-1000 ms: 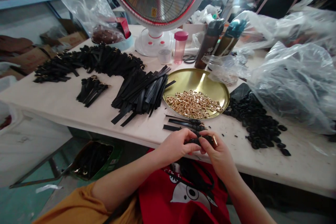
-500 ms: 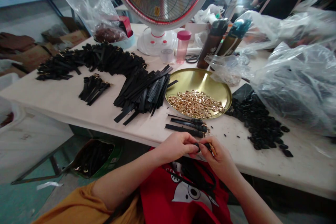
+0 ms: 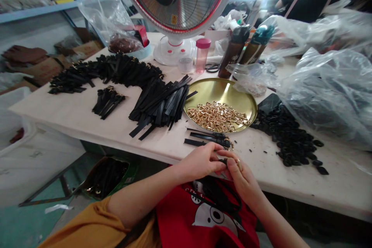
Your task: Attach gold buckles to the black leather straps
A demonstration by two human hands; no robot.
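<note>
My left hand (image 3: 203, 161) and my right hand (image 3: 242, 176) meet at the table's front edge. Between them is a small black strap (image 3: 223, 161), mostly covered by fingers. A gold buckle (image 3: 238, 164) shows at the right hand's fingers. Both hands are closed, pinching the strap. Just beyond lie several black straps with gold buckles (image 3: 209, 138). Behind these stands a round gold tray (image 3: 242, 97) holding a heap of small gold buckles (image 3: 217, 116). Loose black strips (image 3: 162, 104) are piled left of the tray.
Small black loops (image 3: 293, 139) lie heaped at the right, beside a clear plastic bag (image 3: 331, 93). A fan (image 3: 174, 52), a pink-lidded bottle (image 3: 201, 56) and two dark bottles (image 3: 234, 52) stand behind. Finished-looking black straps (image 3: 110, 70) curve along the back left; a smaller bunch (image 3: 108, 102) lies nearer.
My fingers have shifted around the strap; the left fingers now reach over toward the right hand and cover more of it. The view has moved slightly.
</note>
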